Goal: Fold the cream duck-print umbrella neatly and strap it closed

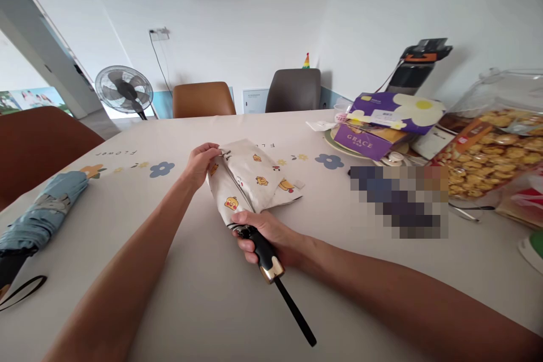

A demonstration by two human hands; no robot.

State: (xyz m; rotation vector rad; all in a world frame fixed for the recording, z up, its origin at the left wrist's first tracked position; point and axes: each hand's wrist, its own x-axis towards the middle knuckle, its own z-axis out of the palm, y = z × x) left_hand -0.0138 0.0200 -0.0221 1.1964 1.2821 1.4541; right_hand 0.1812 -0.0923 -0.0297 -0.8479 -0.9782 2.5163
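Observation:
A white folding umbrella [254, 178] with yellow cartoon chick prints lies collapsed above the table, its fabric loose and fanned to the right. My right hand [269, 235] wraps round the umbrella near the top of its black and gold handle, thumb on the lower fabric. From the handle's end a black wrist strap hangs toward the front. My left hand [206, 161] pinches the fabric at the far left edge, fingertips together. Over at the left, a blue folded umbrella [46, 212] with a dark handle and looped strap rests on the table.
The white flower-printed tablecloth [190, 288] covers the table. To the right are a purple box [394, 110], a plate [328, 138], a clear snack container [492, 147], a dark bottle [418, 68] and a blurred patch. Chairs [203, 99] and a fan [124, 90] stand beyond.

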